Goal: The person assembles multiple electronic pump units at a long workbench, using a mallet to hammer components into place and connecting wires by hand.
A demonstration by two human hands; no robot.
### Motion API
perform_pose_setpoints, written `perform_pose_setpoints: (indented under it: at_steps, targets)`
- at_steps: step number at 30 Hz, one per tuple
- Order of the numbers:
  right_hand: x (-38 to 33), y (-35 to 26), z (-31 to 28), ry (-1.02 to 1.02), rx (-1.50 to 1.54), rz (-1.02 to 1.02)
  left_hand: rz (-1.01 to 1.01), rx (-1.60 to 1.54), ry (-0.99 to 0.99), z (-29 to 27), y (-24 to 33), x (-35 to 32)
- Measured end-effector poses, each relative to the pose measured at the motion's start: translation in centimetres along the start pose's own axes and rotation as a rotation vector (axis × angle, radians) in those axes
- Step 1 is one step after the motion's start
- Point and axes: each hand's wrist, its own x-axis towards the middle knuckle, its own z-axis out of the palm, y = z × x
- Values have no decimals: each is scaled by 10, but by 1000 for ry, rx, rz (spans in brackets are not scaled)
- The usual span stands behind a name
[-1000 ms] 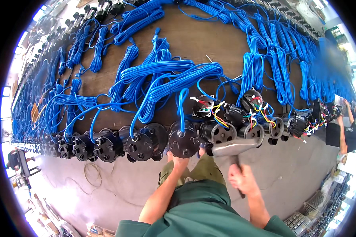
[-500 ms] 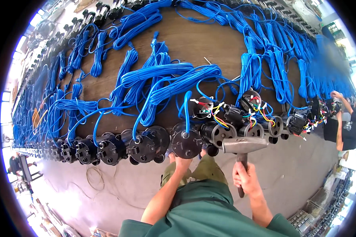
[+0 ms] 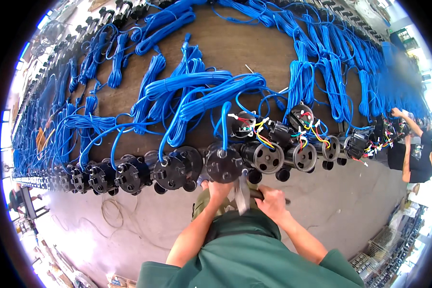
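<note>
As the left hand [image 3: 220, 191] props one black capped housing [image 3: 224, 167] from beneath, its fingers are hidden behind the round face, so whether they pinch or merely press, I cannot tell! Across from it the right hand [image 3: 272, 201] is curled tight around one hammer [image 3: 242, 198], the handle's end poking out on its outer side. That hammer's head, smeared by blur, hangs between the two hands, right by the housing's lower right edge; touching or not, I can't call it. One blue cable [image 3: 224, 122] arcs up from the housing, just beyond the left hand.

Over to the left of that hand, four capped units [image 3: 175, 172] count out clearly, with more crowding together too small to number. Look beyond the right hand: three open-ended cylinders [image 3: 303, 157] in a row, and past them two round parts [image 3: 301, 116] trailing coloured wires [image 3: 266, 142]! Straight ahead of both hands, two blue bundles [image 3: 221, 99] lie slantwise over others on the brown worktop [image 3: 245, 45]. Far out to the right of the right hand, one co-worker [image 3: 413, 156] in a dark top reaches toward more wired pieces. Down left of the left hand, one loose coil [image 3: 113, 211] lies on the pale floor [image 3: 158, 216].
</note>
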Motion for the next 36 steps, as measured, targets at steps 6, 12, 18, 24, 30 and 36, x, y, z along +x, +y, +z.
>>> perform_pose_setpoints:
  at_steps: [6,12,18,24,30,36]
  targets:
    - [-22,1,-18,107,154,-104,-278,-468,52,-17,21,13]
    - [13,-10,-18,165,73,-178,187,222,54,-18,14,15]
    - [-16,-6,-38,144,206,-165,-395,-494,-328,-68,35,19]
    - [-26,-15,-73,60,372,143,-355,-728,-233,-161,74,-10]
    - [-3,-67,-129,22,902,323,48,-582,216,-173,145,42]
    - [52,-90,-133,-39,193,4,229,-424,355,-145,119,73]
